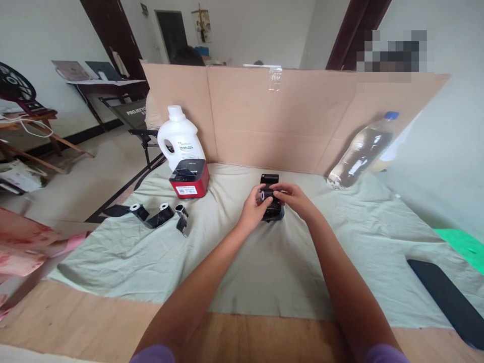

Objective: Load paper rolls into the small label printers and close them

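Observation:
At the middle of the cloth, a small black device (pixel 275 214) lies with its lid (pixel 269 178) raised at the far side. A black roll with a white core (pixel 267 194) is at the device, between my two hands. My left hand (pixel 254 205) is closed on the roll's left end, thumb in front. From the right, my right hand (pixel 297 199) pinches the roll's other end with bent fingers. My fingers partly hide the device's inside, so I cannot tell whether the roll rests in it.
Left on the cloth (pixel 242 272) lie a black roll (pixel 138 212), another roll (pixel 162 214) and a curled black piece (pixel 182 220). Behind them stand a red-and-black box (pixel 190 179) and a white jug (pixel 179 136). A clear bottle (pixel 361 151) leans on the cardboard (pixel 272 121). A phone (pixel 448 300) lies right.

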Demonstrator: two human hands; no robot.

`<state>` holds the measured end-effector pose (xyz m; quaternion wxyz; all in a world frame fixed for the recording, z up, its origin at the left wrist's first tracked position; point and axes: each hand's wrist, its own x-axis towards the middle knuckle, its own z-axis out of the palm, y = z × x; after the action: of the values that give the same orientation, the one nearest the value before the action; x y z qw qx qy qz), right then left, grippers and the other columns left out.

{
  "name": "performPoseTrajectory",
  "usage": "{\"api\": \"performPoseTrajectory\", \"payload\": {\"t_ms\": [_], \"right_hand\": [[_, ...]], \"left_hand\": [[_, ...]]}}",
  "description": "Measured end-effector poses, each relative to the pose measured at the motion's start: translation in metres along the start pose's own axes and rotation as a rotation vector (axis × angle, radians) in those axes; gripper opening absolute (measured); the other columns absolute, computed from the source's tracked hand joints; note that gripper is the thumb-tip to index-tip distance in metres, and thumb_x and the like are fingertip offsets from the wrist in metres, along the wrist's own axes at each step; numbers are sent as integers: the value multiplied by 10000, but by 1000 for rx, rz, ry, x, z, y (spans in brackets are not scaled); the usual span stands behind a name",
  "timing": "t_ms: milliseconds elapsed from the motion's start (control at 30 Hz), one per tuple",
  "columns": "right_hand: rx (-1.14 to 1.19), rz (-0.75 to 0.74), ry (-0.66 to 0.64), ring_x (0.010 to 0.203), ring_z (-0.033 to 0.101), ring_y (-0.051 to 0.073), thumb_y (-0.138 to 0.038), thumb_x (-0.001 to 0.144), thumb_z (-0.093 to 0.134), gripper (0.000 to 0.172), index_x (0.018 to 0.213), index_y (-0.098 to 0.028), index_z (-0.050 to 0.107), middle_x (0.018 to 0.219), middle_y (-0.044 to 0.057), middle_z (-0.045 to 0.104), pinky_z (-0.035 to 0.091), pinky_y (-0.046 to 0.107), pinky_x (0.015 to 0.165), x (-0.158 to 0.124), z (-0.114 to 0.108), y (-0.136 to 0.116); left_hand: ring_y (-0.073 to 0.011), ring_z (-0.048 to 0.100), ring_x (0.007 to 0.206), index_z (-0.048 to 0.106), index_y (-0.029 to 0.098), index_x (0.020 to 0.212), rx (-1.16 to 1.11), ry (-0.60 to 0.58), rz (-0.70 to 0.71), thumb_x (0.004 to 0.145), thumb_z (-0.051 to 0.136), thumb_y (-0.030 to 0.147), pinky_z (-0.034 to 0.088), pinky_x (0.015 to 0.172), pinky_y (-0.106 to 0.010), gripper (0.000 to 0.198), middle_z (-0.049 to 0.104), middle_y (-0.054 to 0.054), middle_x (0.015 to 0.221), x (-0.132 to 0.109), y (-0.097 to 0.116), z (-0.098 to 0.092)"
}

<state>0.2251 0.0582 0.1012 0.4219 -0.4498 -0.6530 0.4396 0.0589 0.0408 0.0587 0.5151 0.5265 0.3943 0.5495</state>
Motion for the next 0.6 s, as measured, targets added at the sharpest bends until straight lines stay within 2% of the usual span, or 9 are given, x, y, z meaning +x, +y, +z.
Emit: {"api": "performPoseTrajectory", "payload": {"t_ms": [100, 167, 367, 500, 600], "right_hand": [[-2, -46, 93, 739, 577, 151, -383, 723, 744, 322, 987, -201, 708, 1014, 58, 663, 449, 298, 625, 15, -9, 7], [14, -56, 134, 784, 598, 166, -370, 688, 754, 349, 988, -201, 693, 1016, 58, 651, 483, 320, 677, 26, -13, 23], [-87, -76, 165, 918, 626, 219, -359, 687, 700, 296, 937, -205, 675, 973, 66, 671, 505, 421, 889, 42, -10, 74], [-225, -187, 179, 988, 622, 232, -310, 736, 639, 261, 974, -211, 676, 1005, 70, 692, 469, 450, 980, 43, -7, 82], [-266, -194, 165, 992, 627, 226, -284, 754, 612, 241, 978, -216, 673, 1023, 65, 701, 465, 443, 989, 45, -5, 84]], "left_hand": [[-143, 657, 652, 388, 150, 1397, -55, 27, -171, 774, 779, 277, 514, 645, -240, 746, 672, 7, 725, -9, -12, 11], [-142, 660, 619, 365, 153, 1398, -88, 37, -230, 785, 770, 272, 512, 607, -233, 744, 690, 0, 724, -16, -20, 19], [-150, 679, 624, 387, 190, 1364, -59, 123, -232, 820, 730, 294, 531, 575, -240, 652, 730, -31, 810, -28, -35, 24], [-158, 691, 653, 411, 185, 1344, -10, 132, -244, 807, 744, 299, 541, 589, -244, 642, 730, -35, 814, -28, -37, 23], [-144, 665, 598, 410, 176, 1347, -21, 135, -258, 813, 737, 308, 526, 556, -230, 640, 707, -12, 752, -29, -33, 24]]}}
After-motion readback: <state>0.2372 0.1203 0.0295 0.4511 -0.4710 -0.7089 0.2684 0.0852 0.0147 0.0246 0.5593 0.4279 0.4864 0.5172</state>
